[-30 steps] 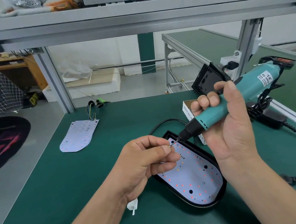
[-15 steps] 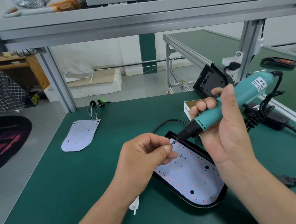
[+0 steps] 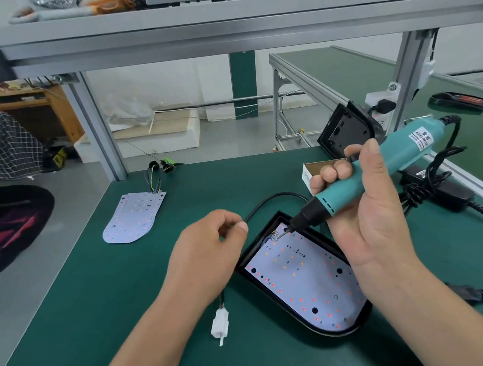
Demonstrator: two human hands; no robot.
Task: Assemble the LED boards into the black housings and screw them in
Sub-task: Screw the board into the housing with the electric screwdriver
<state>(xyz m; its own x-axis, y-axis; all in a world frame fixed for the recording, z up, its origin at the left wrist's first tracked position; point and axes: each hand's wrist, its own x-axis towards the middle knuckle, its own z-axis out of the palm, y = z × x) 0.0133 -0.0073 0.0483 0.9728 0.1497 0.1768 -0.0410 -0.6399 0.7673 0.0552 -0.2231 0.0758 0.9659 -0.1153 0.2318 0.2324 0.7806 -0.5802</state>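
Two boards show on the green table (image 3: pixel 73 304). A spare LED board (image 3: pixel 135 217) lies loose toward the far left corner, its coloured wires trailing to the far edge. The left hand (image 3: pixel 213 250) hovers just left of the black housing (image 3: pixel 270 295), fingers curled and thumb against forefinger; whether it pinches a screw cannot be told. A white connector (image 3: pixel 220 325) lies on the table below that hand. The housing sits right of centre toward the near edge, with the seated LED board (image 3: pixel 305 277) flat inside it. The right hand (image 3: pixel 370 225) grips the teal electric screwdriver (image 3: pixel 389 165), its bit slanting down to the board's far end beside the solder wires. The board looks thin, stiff and light, with fragile LEDs, so it is probably best handled by its edges. The housing seems rigid but light enough to skate on the mat, so its rim wants steadying. The right forearm covers the housing's right side, any screw on the bit is too small to make out, and a second housing (image 3: pixel 349 131) leans by the far right edge.
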